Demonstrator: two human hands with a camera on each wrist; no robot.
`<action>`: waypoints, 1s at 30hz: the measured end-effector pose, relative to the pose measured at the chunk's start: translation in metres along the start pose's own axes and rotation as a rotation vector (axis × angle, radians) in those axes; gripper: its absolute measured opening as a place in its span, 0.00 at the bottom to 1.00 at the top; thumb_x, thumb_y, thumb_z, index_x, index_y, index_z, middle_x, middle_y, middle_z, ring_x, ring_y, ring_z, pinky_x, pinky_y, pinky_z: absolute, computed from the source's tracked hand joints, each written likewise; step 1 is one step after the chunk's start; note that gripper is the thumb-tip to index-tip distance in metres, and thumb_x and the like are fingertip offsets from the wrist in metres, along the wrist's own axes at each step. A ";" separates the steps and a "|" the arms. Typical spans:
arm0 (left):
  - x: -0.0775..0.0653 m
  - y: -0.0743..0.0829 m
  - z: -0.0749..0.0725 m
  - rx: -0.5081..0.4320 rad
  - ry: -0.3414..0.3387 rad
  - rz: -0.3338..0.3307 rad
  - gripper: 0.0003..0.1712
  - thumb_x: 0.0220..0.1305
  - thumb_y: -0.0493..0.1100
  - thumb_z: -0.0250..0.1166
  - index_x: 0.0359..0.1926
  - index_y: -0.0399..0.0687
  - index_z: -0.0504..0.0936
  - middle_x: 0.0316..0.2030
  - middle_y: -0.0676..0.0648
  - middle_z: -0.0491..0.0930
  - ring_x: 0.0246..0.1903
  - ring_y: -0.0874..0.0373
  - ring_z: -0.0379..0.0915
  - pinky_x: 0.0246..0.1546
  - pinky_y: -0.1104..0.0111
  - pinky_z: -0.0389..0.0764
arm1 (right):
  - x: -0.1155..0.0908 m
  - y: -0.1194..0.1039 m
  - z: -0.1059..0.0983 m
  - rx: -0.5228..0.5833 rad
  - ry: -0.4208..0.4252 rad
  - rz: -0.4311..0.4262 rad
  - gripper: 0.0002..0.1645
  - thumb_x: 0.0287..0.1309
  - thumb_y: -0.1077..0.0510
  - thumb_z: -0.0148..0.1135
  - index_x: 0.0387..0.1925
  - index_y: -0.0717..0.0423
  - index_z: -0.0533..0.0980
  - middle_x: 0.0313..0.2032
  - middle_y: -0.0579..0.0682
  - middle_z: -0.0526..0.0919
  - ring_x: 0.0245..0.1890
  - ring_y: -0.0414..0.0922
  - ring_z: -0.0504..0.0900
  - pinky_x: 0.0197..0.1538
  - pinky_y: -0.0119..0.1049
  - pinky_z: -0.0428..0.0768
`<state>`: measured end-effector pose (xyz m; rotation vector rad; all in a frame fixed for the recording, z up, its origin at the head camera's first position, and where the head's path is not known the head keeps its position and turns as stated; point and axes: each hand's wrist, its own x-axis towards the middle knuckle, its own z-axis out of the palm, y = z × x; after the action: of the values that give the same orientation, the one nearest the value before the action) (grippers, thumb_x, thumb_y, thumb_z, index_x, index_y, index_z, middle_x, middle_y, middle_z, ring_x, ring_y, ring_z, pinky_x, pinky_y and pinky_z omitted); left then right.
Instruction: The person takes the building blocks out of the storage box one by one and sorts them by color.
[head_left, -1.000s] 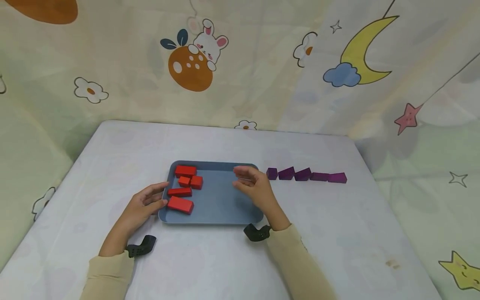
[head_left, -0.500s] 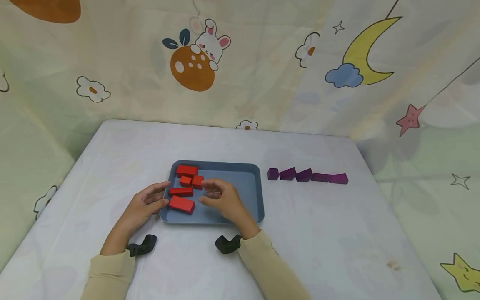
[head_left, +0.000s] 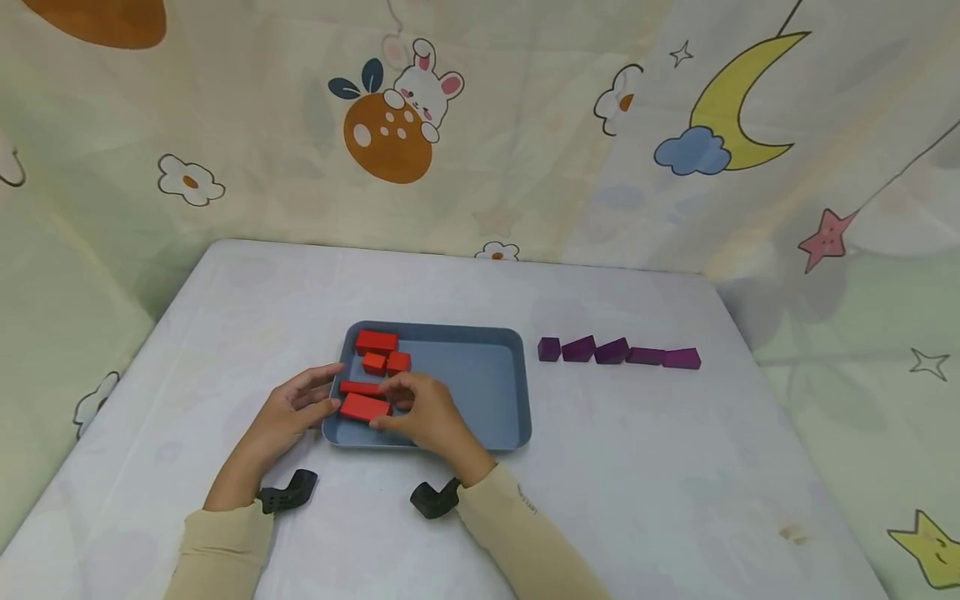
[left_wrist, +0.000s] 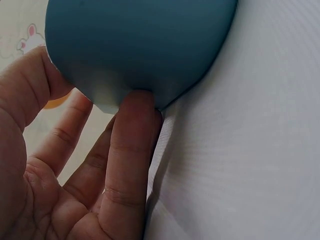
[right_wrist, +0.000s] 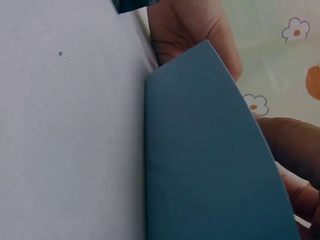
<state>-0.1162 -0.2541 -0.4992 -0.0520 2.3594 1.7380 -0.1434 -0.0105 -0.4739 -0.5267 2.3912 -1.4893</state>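
A blue-grey tray (head_left: pixel 480 392) lies on the table with several red blocks (head_left: pixel 377 342) in its left part. At the tray's left rim, my left hand (head_left: pixel 288 412) holds on; the left wrist view shows its fingers (left_wrist: pixel 131 130) against the tray's outer wall. My right hand (head_left: pixel 431 421) reaches over the front rim and grips the right end of the nearest rectangular red block (head_left: pixel 363 407), thumb on its near side. Just behind that block lies a thin red block (head_left: pixel 358 387), its right end hidden by my fingers. In the right wrist view the tray wall hides the blocks.
Right of the tray, several purple blocks (head_left: pixel 578 348) form a row on the white-covered table (head_left: pixel 637 467). A printed cloth (head_left: pixel 525 125) hangs behind the table. Each wrist bears a black device (head_left: pixel 288 492).
My right hand has moved left and toward me, from the tray's right side to the front red block. The left hand keeps its place at the left rim.
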 end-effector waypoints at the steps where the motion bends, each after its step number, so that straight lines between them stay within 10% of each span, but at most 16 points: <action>1: 0.000 0.000 0.000 0.003 0.000 0.002 0.36 0.77 0.42 0.68 0.81 0.43 0.69 0.78 0.30 0.65 0.73 0.30 0.68 0.48 0.73 0.82 | 0.000 0.000 0.001 -0.022 -0.005 -0.003 0.24 0.55 0.64 0.85 0.53 0.59 0.86 0.51 0.52 0.88 0.51 0.47 0.87 0.56 0.32 0.83; 12: -0.001 0.000 -0.002 -0.014 0.000 0.023 0.35 0.77 0.41 0.68 0.80 0.42 0.69 0.74 0.30 0.71 0.72 0.34 0.70 0.46 0.69 0.84 | 0.003 -0.004 0.008 -0.264 -0.028 -0.102 0.21 0.55 0.60 0.86 0.48 0.57 0.86 0.45 0.49 0.88 0.43 0.40 0.82 0.50 0.29 0.80; 30: 0.001 0.000 -0.002 -0.016 0.007 0.019 0.35 0.76 0.40 0.68 0.79 0.42 0.71 0.76 0.31 0.68 0.72 0.33 0.69 0.48 0.72 0.83 | -0.011 0.013 -0.046 -0.055 0.023 -0.148 0.20 0.62 0.69 0.77 0.55 0.62 0.85 0.53 0.57 0.89 0.53 0.52 0.88 0.60 0.40 0.85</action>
<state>-0.1171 -0.2553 -0.4985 -0.0378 2.3586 1.7685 -0.1551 0.0366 -0.4653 -0.7168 2.4640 -1.4992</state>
